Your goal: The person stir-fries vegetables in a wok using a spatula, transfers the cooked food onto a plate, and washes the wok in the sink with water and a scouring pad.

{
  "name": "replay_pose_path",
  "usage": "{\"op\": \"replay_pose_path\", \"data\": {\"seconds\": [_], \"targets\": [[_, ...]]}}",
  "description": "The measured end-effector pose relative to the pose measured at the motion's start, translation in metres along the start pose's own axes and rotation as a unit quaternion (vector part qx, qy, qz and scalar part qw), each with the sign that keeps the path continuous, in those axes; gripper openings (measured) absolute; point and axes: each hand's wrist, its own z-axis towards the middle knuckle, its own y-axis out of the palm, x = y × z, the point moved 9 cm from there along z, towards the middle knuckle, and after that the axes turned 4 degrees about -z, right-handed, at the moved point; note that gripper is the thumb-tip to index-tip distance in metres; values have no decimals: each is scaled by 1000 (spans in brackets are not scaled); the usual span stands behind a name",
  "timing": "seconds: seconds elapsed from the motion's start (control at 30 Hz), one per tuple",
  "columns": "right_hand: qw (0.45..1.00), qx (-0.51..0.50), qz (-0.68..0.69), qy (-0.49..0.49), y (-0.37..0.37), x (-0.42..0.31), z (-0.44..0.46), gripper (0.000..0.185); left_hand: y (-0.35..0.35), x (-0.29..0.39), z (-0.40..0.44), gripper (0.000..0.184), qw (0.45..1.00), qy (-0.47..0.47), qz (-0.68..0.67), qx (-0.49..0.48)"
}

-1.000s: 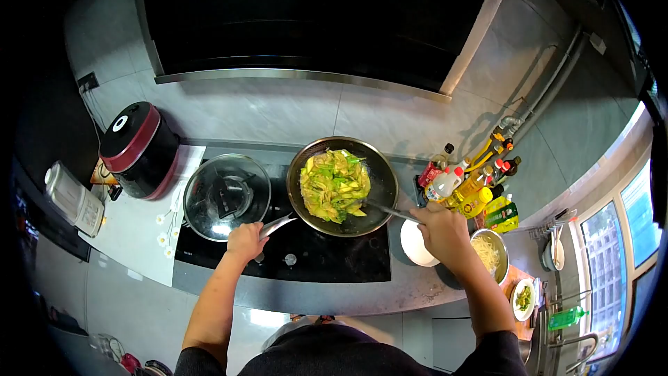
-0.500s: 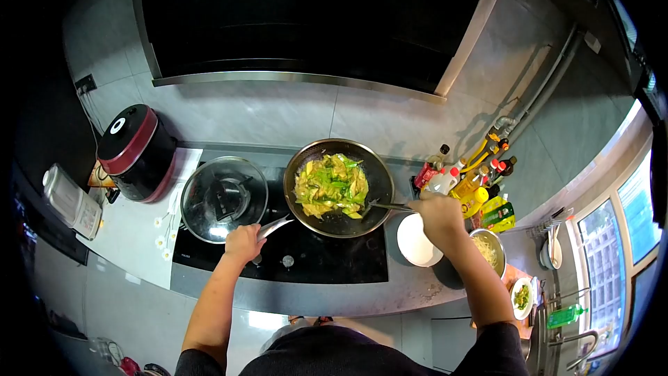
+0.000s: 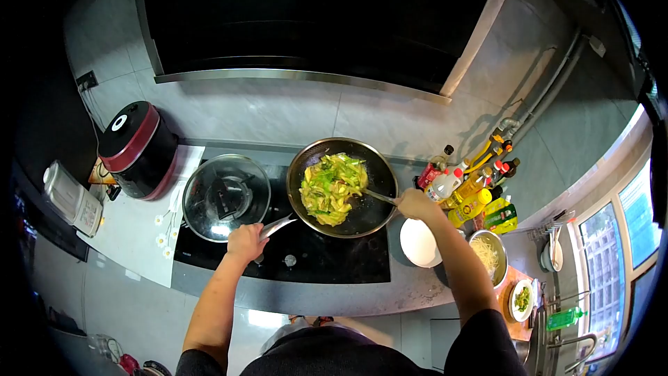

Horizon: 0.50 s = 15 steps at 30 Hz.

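Left hand (image 3: 245, 242) closed round wok handle (image 3: 278, 226); right hand (image 3: 415, 205) closed round spatula (image 3: 380, 197), its far end among greens (image 3: 332, 187) in wok (image 3: 372, 219).

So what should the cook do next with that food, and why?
Probably slide the spatula under the food and turn it rightward: it sits heaped toward the pan's left, the right side looks mostly bare, the right hand has the spatula, and the left hand grips the handle.
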Motion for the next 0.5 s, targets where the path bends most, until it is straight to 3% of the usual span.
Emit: {"op": "replay_pose_path", "data": {"seconds": [0.03,0.13,0.27,0.4,0.5], "targets": [[997,-22,79,-11,22,6,15,32,2,-1,1,28,1000,0,-1,-4],[979,90,144,-109,37,9,12,32,3,-3,2,28,1000,-6,2,-13],[973,193,-14,-129,2,-6,-42,28,2,-2,1,29,1000,-14,8,-21],[942,242,-74,-220,-40,-16,-79,23,4,-3,2,30,1000,-12,19,-19],[960,199,-133,-147,-59,3,-61,24,6,-4,3,30,1000,0,17,-13]]}}
